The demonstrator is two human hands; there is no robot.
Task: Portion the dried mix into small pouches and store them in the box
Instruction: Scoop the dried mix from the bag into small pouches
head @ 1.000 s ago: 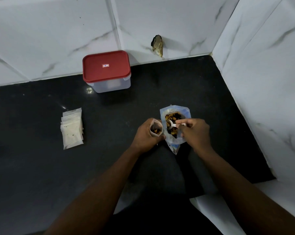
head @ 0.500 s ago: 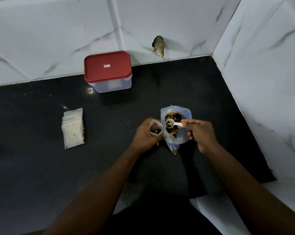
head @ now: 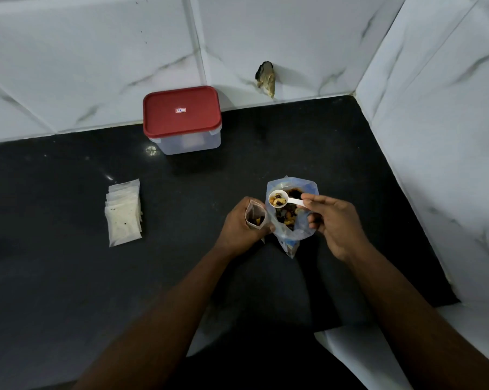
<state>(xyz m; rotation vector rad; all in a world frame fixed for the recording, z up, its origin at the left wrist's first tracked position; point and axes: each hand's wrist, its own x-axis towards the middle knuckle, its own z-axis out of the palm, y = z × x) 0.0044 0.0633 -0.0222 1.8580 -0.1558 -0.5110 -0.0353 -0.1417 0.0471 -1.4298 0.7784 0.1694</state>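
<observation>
My left hand [head: 239, 223] grips a small open pouch [head: 255, 214] with a little dried mix at its bottom. Just right of it stands the large clear bag of dried mix [head: 291, 218], its mouth open. My right hand [head: 334, 220] pinches the handle of a white scoop [head: 278, 199], whose bowl holds nuts and dark fruit above the bag's left rim, close to the pouch mouth. The box [head: 184, 142], clear with a red lid [head: 181, 110] shut on it, stands at the back by the wall.
A stack of several flat pouches [head: 123, 213] lies on the black counter [head: 69, 277] to the left. White marble walls close the back and right side. A chipped hole [head: 266, 77] marks the back wall. The counter ends at the lower right.
My right hand has lifted the scoop out of the big bag, loaded with mix, and drawn it left toward the small pouch. My left hand keeps holding the pouch in place.
</observation>
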